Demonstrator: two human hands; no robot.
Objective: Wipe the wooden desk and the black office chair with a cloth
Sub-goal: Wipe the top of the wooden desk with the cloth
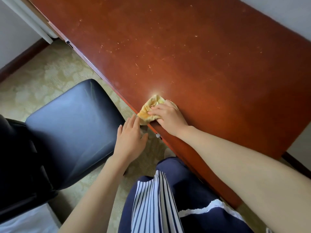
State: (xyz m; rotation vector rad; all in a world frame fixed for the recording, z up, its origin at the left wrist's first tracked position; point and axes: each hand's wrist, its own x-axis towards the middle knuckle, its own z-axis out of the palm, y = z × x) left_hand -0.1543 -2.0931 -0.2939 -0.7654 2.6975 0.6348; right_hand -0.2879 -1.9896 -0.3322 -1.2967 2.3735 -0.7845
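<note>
Nearest the camera, a dark blue garment with a striped white panel point(151, 202) hung below the view, and both bare forearms reached forward from either side of it. The left hand point(129, 140) was held out flat, palm down, its fingers straight and together and gripping nothing; it lay in front of the near corner of the black office chair point(70, 125), its fingertips just short of the desk's edge and close to the cloth, though whether it touched the chair seat could not be told. The chair's glossy seat stood just beside the desk on the left, over a pale patterned carpet point(42, 78). The right arm crossed in from the lower right over the desk's corner, wrist slightly bent, and the right hand point(168, 115) pressed down on a bunched yellow cloth point(149, 108), its fingers curled over the folds and clutching them. The cloth sat at the near edge of the wooden desk point(202, 64), one corner overhanging the edge. Beyond it the reddish desk top stretched away, marked with many pale scratches and specks point(143, 47), up to a pale wall point(277, 10).
</note>
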